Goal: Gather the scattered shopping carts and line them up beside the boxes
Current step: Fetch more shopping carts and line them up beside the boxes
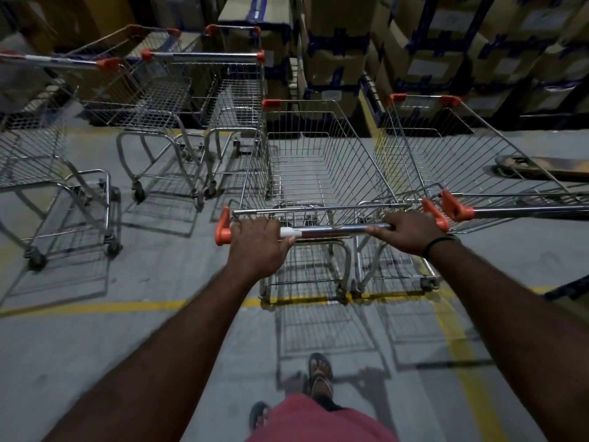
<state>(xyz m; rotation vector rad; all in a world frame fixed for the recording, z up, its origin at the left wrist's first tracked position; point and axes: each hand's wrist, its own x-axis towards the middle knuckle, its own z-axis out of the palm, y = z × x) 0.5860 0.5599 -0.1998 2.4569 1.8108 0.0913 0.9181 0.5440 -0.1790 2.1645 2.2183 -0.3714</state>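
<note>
Both hands grip one cart's handlebar (331, 231) at frame centre: left hand (258, 247), right hand (409, 232). Its basket (318, 167) points toward stacked boxes (414, 52) above. Another cart (471, 161) sits alongside right; more carts (178, 100) stand upper left.

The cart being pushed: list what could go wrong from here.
1. The held cart sits tight against the cart on its right; their orange handle ends look close together, so they may snag or pinch the right hand.
2. Its front already nears the stacked boxes; a hard push could ram them.
3. The left hand grips near the handle's end, and the neighbouring cart is close, so steering left risks a scrape.
</note>
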